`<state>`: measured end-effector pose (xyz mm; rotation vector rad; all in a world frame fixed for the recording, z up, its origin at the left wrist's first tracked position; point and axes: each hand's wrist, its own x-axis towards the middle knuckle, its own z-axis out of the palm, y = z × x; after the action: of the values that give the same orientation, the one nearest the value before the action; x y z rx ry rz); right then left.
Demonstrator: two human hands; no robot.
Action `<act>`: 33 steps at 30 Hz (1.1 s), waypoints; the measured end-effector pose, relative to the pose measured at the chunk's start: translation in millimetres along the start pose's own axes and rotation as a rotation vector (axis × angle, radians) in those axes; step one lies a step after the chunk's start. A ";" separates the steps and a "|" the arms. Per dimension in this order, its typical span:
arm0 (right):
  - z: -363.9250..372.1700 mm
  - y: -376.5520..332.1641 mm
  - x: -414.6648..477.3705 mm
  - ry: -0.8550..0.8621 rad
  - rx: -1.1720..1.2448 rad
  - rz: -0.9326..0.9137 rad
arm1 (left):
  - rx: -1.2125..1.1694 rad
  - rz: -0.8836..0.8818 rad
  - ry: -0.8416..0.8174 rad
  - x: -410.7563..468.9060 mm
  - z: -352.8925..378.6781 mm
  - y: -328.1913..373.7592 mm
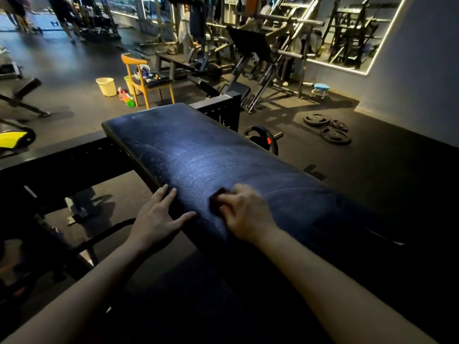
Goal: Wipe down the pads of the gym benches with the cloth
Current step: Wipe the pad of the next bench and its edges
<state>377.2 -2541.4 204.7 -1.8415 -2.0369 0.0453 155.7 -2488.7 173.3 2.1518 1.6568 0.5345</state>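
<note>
A long dark blue bench pad (198,150) runs from the near right toward the far left, with streaky wipe marks on its surface. My right hand (244,212) presses down on the pad near its middle, fingers curled round a small dark cloth (216,197) that shows only at the fingertips. My left hand (159,214) lies flat with straight fingers on the pad's left edge, beside the right hand.
A black steel frame (74,160) crosses under the pad at left. A wooden chair (146,78) with supplies, a pale bucket (106,86) and spray bottles (126,98) stand beyond. Weight plates (325,127) lie on the floor at right. Other machines fill the back.
</note>
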 end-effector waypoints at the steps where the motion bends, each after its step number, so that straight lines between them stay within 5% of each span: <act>1: -2.5 -15.9 -22.2 -0.045 0.033 -0.140 | 0.009 0.003 0.037 -3.0 0.3 0.5; 4: -32.1 25.1 -82.8 -0.066 0.020 -0.279 | -0.032 0.054 0.115 -22.2 5.6 13.3; 9: -86.6 169.4 -68.7 0.105 -0.214 0.485 | 0.103 0.112 -0.037 -46.1 19.7 39.1; 11: -73.1 159.8 -39.0 0.142 -0.210 0.592 | 0.104 0.092 -0.044 -45.7 19.0 40.2; 13: -44.4 111.6 -19.2 0.122 -0.145 0.494 | 0.116 0.103 -0.039 -46.6 18.2 39.8; 16: -11.9 19.9 -47.1 0.031 -0.036 0.062 | 0.130 0.119 -0.022 -51.5 19.2 37.3; 19: -30.7 22.8 -108.4 -0.039 0.033 -0.246 | 0.149 0.154 -0.020 -56.2 20.7 34.0; 21: -58.6 71.3 -128.2 -0.002 -0.058 -0.082 | 0.126 0.152 -0.013 -56.8 22.3 32.2; 24: -87.5 150.8 -111.3 0.084 -0.267 0.402 | 0.134 0.149 -0.004 -57.4 24.8 32.5; 26: -80.3 148.1 -81.5 0.108 -0.306 0.553 | 0.142 0.152 -0.003 -56.5 26.3 31.6; 28: -57.8 107.5 -57.6 0.100 -0.259 0.513 | 0.169 0.162 0.007 -53.7 25.9 31.7; 33: -22.0 1.7 -122.2 0.019 -0.064 -0.101 | 0.252 0.211 -0.006 -51.2 21.2 26.6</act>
<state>392.6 -2664.0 192.2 -1.7658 -2.1386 -0.0652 176.4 -2546.0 165.0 2.5263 1.5745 0.3927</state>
